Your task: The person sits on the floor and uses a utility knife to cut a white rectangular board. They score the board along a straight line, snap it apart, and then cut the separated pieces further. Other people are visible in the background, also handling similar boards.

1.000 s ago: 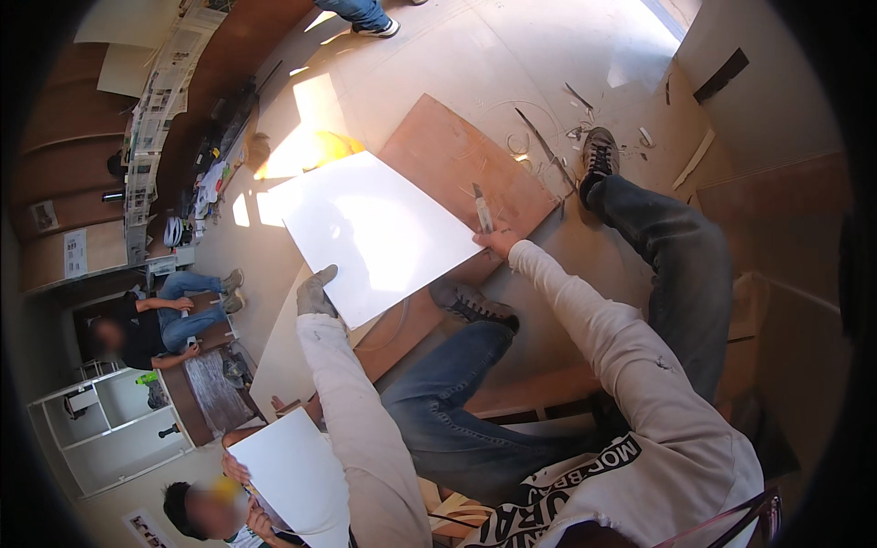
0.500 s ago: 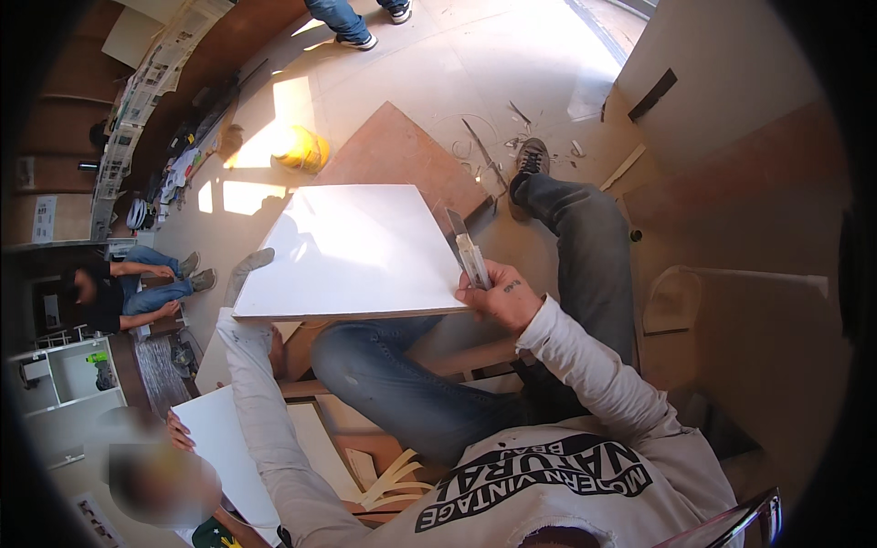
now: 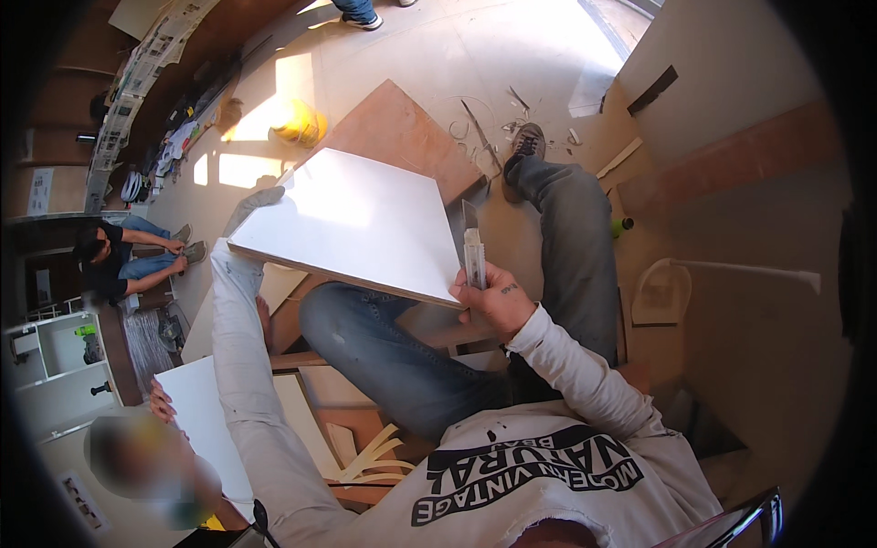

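Observation:
A white board [image 3: 356,224] with a bare brown edge is held up over my bent leg, its left end farther from me than its right corner. My left hand [image 3: 253,210], in a grey glove, grips the board's left edge; its fingers under the board are hidden. At the near right corner, my bare right hand [image 3: 501,300] is closed round a utility knife [image 3: 473,260] with a pale handle. The knife's blade is out and points away from me. Fingers of that same hand also touch the board's corner.
A brown wooden sheet [image 3: 395,123] lies on the floor beyond the board, near a yellow container [image 3: 300,123] and scattered offcuts [image 3: 521,114]. Pale edging strips [image 3: 370,457] lie by my lap. At lower left a co-worker's hand [image 3: 163,402] holds another white panel [image 3: 206,420]. Another person sits farther left.
The board has turned and tilted, its left end moving away from me with my left hand. The knife in my right hand now points more straight ahead.

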A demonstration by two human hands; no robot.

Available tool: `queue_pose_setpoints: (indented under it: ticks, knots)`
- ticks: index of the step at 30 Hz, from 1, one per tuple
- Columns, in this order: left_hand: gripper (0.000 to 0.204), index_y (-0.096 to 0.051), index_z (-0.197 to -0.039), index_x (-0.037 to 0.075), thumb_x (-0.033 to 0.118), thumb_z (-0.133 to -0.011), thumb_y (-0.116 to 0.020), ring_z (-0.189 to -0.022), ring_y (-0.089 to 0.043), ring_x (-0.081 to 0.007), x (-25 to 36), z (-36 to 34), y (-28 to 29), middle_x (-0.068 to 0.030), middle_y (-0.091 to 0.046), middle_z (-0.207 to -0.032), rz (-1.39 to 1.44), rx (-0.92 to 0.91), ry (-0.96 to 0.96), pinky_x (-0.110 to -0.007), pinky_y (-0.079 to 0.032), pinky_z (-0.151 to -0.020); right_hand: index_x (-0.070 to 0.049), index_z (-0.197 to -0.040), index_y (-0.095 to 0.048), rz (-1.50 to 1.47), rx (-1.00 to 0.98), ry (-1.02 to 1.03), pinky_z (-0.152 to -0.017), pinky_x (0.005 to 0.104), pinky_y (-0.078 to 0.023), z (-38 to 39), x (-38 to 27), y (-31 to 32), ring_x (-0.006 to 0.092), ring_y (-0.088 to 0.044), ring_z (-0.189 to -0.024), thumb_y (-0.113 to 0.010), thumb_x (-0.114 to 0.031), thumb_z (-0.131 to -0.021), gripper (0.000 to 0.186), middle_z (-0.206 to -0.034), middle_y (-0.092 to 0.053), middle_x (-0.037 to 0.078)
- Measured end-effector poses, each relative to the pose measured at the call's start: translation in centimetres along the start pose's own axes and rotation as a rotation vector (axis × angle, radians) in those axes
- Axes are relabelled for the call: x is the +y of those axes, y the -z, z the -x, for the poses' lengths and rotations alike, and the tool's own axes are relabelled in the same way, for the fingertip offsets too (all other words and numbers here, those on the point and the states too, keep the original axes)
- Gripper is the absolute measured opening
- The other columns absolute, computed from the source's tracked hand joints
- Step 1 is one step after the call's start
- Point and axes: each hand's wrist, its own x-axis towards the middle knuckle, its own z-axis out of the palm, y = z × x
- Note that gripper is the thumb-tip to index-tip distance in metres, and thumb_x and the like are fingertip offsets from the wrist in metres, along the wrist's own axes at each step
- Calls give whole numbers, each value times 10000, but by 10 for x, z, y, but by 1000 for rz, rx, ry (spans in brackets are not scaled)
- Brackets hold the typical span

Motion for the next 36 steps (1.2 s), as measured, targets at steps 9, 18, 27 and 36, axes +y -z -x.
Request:
queue_pose_setpoints:
  ticks: [9, 18, 27, 36]
  knots:
    - [615, -456, -1252, -108, 438, -972, -493, -1034, -637, -335, -42, 44, -77, -272, -535, -1269, 587, 232, -750, -396, -571, -812, -82, -969, -598, -33, -2, -81, -620, 296, -527, -12, -22, -9, 123, -558, -849, -669, -134, -902, 111, -923, -567, 1]
    - [586, -443, -1278, -1, -101, -717, -580, -1012, -639, -334, -60, 34, -109, -205, -581, -1163, 414, 569, -893, -412, -561, -881, -14, -1233, -465, 996, 350, 292, -660, 355, -532, 17, -6, 34, 253, -674, -708, -541, -150, -971, 305, -858, -679, 168]
    - [797, -388, -1379, -13, -179, -625, -590, -1020, -640, -318, -57, 29, -123, -226, -572, -1190, 216, 779, -966, -371, -539, -887, -1, -1167, -468, 1192, 238, 609, -731, 501, -512, 26, 36, 33, 475, -622, -798, -587, 11, -753, 430, -894, -639, 251]
    - [896, -323, -1445, 18, -182, -612, -587, -1059, -621, -336, -65, 39, -118, -224, -543, -1245, 233, 688, -917, -371, -531, -904, -18, -1037, -452, 1203, 144, 429, -638, 538, -464, 10, 60, 40, 502, -585, -698, -559, 20, -783, 279, -704, -586, 282]
